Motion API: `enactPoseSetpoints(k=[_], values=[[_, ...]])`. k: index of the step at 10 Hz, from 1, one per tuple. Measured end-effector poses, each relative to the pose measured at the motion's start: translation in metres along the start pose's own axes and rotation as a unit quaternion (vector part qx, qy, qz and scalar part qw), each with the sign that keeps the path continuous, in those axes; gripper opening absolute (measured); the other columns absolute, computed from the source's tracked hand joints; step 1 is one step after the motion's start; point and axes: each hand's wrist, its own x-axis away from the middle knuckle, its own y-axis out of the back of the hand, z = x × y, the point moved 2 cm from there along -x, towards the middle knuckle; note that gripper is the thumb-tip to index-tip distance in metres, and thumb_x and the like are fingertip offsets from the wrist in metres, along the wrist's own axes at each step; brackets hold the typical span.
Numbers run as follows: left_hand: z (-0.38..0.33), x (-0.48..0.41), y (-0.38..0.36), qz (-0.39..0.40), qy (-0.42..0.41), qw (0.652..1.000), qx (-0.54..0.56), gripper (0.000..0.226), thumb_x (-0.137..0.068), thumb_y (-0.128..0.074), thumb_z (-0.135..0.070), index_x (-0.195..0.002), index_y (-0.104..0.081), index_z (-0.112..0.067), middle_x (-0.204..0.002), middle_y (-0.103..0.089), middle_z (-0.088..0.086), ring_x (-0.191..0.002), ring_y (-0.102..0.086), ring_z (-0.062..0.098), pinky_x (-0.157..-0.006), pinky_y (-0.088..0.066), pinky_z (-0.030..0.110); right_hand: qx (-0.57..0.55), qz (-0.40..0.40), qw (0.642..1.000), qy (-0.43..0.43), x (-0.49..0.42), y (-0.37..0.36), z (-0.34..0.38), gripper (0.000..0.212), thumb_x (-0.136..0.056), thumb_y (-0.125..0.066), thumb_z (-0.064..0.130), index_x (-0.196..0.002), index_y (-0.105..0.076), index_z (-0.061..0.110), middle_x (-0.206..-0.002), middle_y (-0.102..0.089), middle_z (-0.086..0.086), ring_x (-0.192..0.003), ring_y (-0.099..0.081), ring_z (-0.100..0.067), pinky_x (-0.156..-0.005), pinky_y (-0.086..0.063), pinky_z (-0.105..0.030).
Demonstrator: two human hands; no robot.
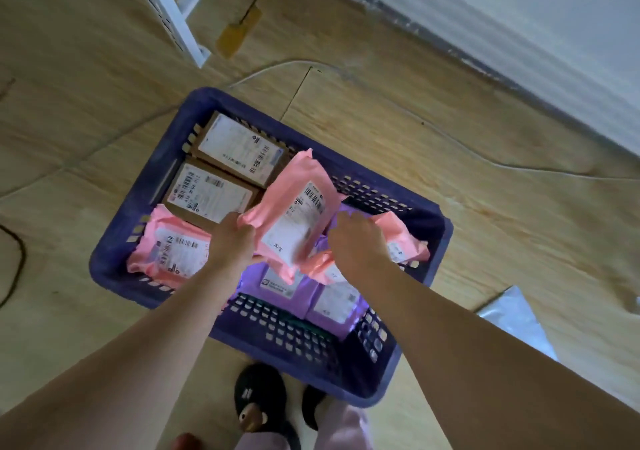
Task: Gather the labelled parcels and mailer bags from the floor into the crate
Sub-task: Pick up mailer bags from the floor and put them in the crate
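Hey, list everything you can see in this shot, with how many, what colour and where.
crate: one, dark blue, on the floor, centre.
cardboard boxes: two, brown, white labels, crate's far left.
raised pink mailer: one, pink, above the crate.
pink mailers: at least two, in the crate, left and right.
purple mailers: at least two, crate's near side.
silver bag: one, floor right of crate.
white cable: one, floor beyond crate.
black cable: one, floor, left edge.
white frame: one, top left.
slippers: two, black, bottom edge.
left hand: one, grips the raised pink mailer.
right hand: one, over the right pink mailer; grip unclear.
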Motion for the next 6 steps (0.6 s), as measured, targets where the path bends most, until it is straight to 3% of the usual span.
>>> enactPoseSetpoints(k=[1, 2, 3, 4, 5, 6], values=[[0.009, -0.012, -0.023, 0.006, 0.024, 0.999, 0.024, 0.041, -0.097, -0.036, -0.001, -0.138, -0.039, -0.006, -0.131, -0.051, 0.024, -0.075, -0.057, 0.02, -0.068, -0.053, 0.036, -0.011, 0.014, 0.999, 0.027, -0.017, -0.021, -0.002, 0.039, -0.093, -0.046, 0.007, -0.132, -0.049, 0.005, -0.144, -0.032, -0.016, -0.13, -0.035, -0.032, -0.097, -0.043, -0.04], [0.017, -0.018, -0.042, -0.026, 0.094, 0.988, 0.116, 0.038, -0.1, -0.038, -0.008, -0.137, -0.041, -0.011, -0.131, -0.051, 0.023, -0.072, -0.054, 0.014, -0.075, -0.054, 0.036, -0.064, 0.005, 0.998, 0.004, -0.021, -0.045, -0.014, 0.065, -0.089, -0.051, 0.006, -0.148, -0.026, 0.016, -0.153, -0.011, -0.017, -0.136, -0.025, -0.036, -0.101, -0.041, -0.045], [0.014, -0.026, -0.062, 0.037, 0.043, 0.985, -0.162, 0.047, -0.097, -0.045, -0.038, -0.129, -0.048, -0.003, -0.129, -0.053, 0.015, -0.113, -0.053, 0.022, -0.101, -0.035, 0.026, -0.139, -0.015, 0.99, -0.008, -0.023, -0.067, -0.03, 0.074, -0.089, -0.047, 0.002, -0.151, -0.013, 0.023, -0.156, -0.005, -0.013, -0.138, -0.023, -0.035, -0.105, -0.039, -0.045], [0.026, -0.034, -0.072, -0.031, 0.067, 0.997, 0.0, 0.036, -0.101, -0.04, -0.019, -0.13, -0.046, 0.001, -0.124, -0.054, 0.02, -0.102, -0.058, 0.029, -0.1, -0.045, 0.037, -0.374, -0.129, 0.914, -0.089, -0.029, -0.076, -0.035, 0.058, -0.095, -0.044, 0.018, -0.147, -0.023, 0.031, -0.152, -0.021, -0.004, -0.132, -0.037, -0.028, -0.098, -0.047, -0.044], [0.032, -0.041, -0.076, -0.102, -0.001, 0.995, -0.025, 0.027, -0.099, -0.034, -0.005, -0.12, -0.046, 0.008, -0.098, -0.05, 0.014, -0.089, -0.055, 0.033, -0.078, -0.048, 0.037, -0.604, -0.166, 0.69, -0.362, -0.037, -0.088, -0.049, 0.044, -0.097, -0.044, 0.029, -0.141, -0.039, 0.023, -0.14, -0.044, -0.005, -0.12, -0.052, -0.026, -0.088, -0.046, -0.036], [0.036, -0.039, -0.076, -0.131, -0.048, 0.989, -0.039, 0.022, -0.098, -0.031, -0.005, -0.112, -0.045, 0.006, -0.091, -0.052, 0.017, -0.09, -0.06, 0.037, -0.074, -0.052, 0.045, -0.718, -0.005, 0.579, -0.388, -0.043, -0.108, -0.049, 0.038, -0.096, -0.046, 0.021, -0.134, -0.049, 0.014, -0.09, -0.06, -0.001, -0.084, -0.061, -0.022, -0.072, -0.052, -0.032]])
